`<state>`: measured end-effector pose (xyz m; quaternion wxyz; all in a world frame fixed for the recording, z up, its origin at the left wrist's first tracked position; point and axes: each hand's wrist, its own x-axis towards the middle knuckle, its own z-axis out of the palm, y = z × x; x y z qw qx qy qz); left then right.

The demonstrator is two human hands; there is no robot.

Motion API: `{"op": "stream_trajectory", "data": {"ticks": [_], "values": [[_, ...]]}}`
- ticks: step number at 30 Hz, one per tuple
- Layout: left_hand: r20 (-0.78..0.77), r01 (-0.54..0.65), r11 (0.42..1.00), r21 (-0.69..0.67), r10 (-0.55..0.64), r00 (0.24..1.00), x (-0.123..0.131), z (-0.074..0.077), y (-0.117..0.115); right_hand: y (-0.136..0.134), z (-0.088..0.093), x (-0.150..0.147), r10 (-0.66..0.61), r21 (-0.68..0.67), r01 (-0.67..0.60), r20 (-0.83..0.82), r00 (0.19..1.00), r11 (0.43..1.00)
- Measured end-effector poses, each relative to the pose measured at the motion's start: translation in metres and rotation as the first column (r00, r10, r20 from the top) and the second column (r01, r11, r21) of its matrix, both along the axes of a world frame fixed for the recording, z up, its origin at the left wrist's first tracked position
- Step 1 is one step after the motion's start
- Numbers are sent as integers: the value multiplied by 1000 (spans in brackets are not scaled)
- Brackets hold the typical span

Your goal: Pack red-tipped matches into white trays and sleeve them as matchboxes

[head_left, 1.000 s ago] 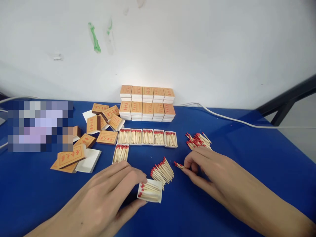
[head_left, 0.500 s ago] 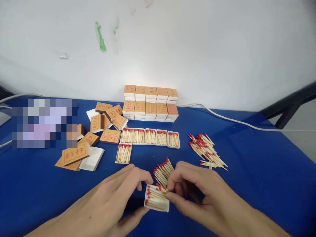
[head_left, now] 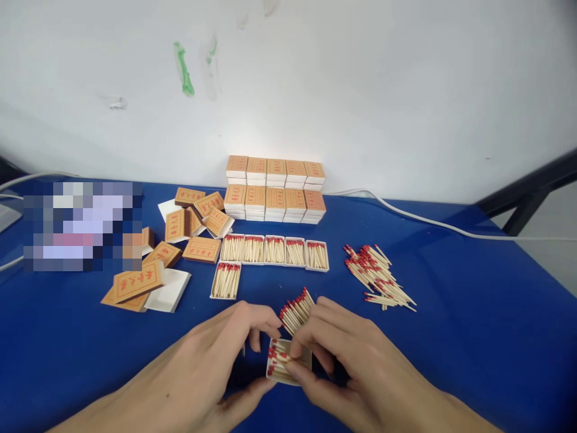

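A small white matchbox tray (head_left: 278, 368) partly filled with red-tipped matches lies on the blue table (head_left: 473, 337) near the front. My left hand (head_left: 211, 361) holds the tray's left side with thumb and fingers closed on it. My right hand (head_left: 342, 361) lies over the tray's right half, its fingertips pressing the matches inside. A small bundle of loose matches (head_left: 295, 310) rests just behind the tray, touching my right fingers.
Several filled trays (head_left: 274, 249) form a row mid-table, one more tray (head_left: 225, 280) in front at left. Stacked closed matchboxes (head_left: 273, 189) stand by the wall. Scattered orange sleeves (head_left: 180, 240) lie left; a loose match pile (head_left: 378, 273) lies right. A white cable (head_left: 428, 222) runs behind.
My right hand came from the match pile on the right with a few matches, moved left onto the tray and now presses them in. My left hand stayed on the tray.
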<state>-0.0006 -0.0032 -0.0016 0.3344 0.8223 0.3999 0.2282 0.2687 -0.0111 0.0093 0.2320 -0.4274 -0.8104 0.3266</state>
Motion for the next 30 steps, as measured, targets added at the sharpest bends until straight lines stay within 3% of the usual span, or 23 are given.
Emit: {"op": "stream_trajectory", "data": {"ticks": [13, 18, 24, 30], "values": [[3, 40, 996, 79, -40, 999, 0, 2, 4, 1, -1, 1, 24, 96, -27, 24, 999, 995], [47, 76, 979, 188, -87, 995, 1, 3, 9, 0, -1, 1, -1, 93, 0, 13, 1000, 996], [39, 176, 966, 189, -187, 982, 2, 3, 13, 1, -2, 2, 14, 63, -13, -18, 1000, 998], [17, 188, 963, 192, -195, 981, 1, 6, 11, 0, 4, 1, 19, 15, -18, -41, 999, 1000]]}}
